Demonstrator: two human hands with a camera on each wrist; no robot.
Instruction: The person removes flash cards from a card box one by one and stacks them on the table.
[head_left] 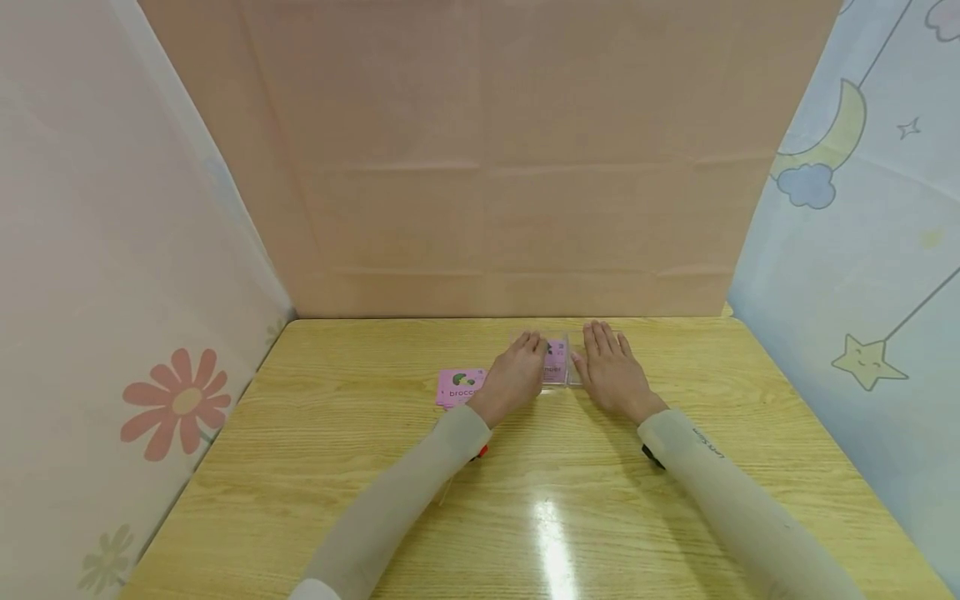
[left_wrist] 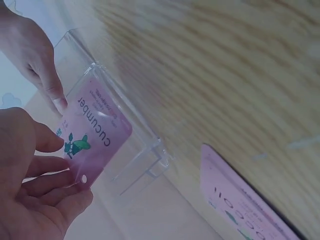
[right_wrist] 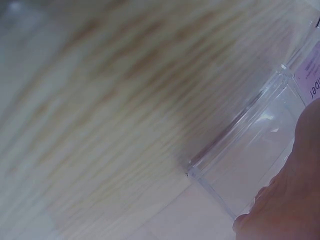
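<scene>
Cucumber card, pinched by fingers of the left hand, lies at the clear box, which straight fingers of the right hand touch, so placing seems underway, next needing careful release.

Bare counter right of the right hand leaves passage. A clear box blocks the way between it and the left hand; broccoli cards lie left of that, and beyond both rises a tan backdrop.
</scene>
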